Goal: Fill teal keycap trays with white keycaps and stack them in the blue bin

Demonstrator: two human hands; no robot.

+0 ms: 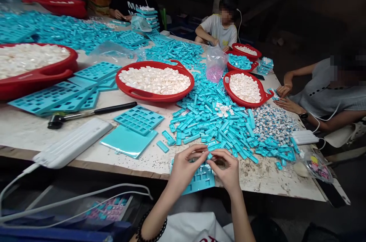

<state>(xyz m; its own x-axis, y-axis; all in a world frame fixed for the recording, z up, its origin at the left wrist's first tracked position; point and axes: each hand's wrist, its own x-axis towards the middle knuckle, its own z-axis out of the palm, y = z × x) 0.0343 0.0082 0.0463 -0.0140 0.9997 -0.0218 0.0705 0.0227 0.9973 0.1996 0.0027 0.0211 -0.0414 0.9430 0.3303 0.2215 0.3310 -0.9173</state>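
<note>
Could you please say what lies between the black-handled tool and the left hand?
The head view shows a grid tray, flat sheet and loose pieces.

Small blue piece (209, 156), glossy, being pinched between fingertips of left hand (185, 163) and right hand (227, 165), sitting above tray. Blue tray (201, 181), square slots in grid, jutting past table (257, 181) edge, hands partly hiding it.

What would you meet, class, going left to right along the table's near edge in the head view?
A long white plastic box with a cable, a single small turquoise plastic piece, the person's bare left hand, their bare right hand, a clear plastic package with pink and yellow contents.
</note>
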